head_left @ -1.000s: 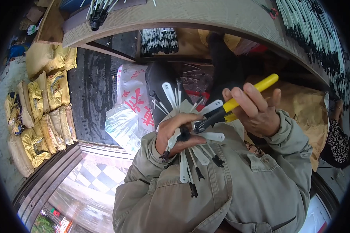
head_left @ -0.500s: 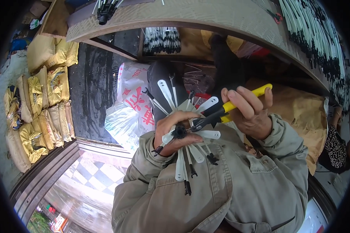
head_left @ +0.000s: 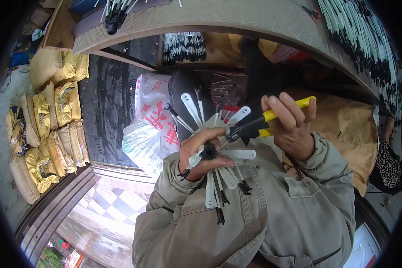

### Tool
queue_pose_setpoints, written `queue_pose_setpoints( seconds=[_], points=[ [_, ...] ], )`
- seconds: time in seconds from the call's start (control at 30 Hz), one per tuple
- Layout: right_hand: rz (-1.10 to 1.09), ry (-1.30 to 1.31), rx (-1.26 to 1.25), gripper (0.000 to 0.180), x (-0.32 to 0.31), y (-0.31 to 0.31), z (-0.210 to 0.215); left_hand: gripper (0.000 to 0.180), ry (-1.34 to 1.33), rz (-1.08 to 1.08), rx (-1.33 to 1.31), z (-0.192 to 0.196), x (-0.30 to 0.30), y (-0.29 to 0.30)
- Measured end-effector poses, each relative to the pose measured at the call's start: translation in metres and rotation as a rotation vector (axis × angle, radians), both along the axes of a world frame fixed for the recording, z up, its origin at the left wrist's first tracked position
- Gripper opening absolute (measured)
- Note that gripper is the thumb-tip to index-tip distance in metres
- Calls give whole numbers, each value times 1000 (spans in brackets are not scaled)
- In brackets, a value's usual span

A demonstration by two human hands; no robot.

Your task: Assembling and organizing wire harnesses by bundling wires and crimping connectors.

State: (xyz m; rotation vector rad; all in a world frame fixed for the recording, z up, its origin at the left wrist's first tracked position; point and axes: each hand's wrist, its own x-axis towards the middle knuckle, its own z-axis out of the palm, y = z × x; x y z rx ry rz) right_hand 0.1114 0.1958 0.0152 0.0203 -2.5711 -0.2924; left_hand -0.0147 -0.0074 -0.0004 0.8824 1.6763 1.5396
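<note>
My left hand (head_left: 191, 147) is closed around a black ribbed hub (head_left: 208, 152), from which white flat strips and thin rods with black forked tips fan out on all sides. One white strip (head_left: 240, 154) points right, between the hub and my jacket. In my right hand (head_left: 294, 129) are pliers with yellow handles (head_left: 299, 103), fingers wrapped round the grips. Their dark jaws lie just above the hub, close to my left fingers. A thin wire-like piece shows by the jaws; whether they grip it, I cannot tell.
A workbench (head_left: 254, 22) runs across the far side, bearing a similar black hub (head_left: 115, 21), red-handled scissors (head_left: 315, 16) and a large pile of white rods (head_left: 366, 49). Golden sacks (head_left: 43, 165) are stacked at left. A plastic bag (head_left: 143, 143) lies beside my leg; brown paper (head_left: 344, 138) is at right.
The pliers' jaws have lifted away from the hub, upward and a little right, with my right hand. My left hand still holds the hub in nearly the same place.
</note>
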Motion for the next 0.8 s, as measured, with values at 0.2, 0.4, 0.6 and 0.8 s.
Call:
queue_pose_setpoints(
  seconds=[0.2, 0.4, 0.6, 0.8],
  points=[
    [-39, -193, -195, 18, 24, -2, -1, 60, -43, -94, 25, 4, -4, 6],
    [-5, 29, 69, 18, 18, -1, 0, 61, -88, -88, 0, 2, -1, 5],
    [-22, 39, 90, 14, 18, -10, 2, 60, -22, -88, -4, 8, -1, 7],
    [19, 49, 95, 14, 15, -10, 0, 59, 28, -90, -39, 12, -1, 8]
  ],
)
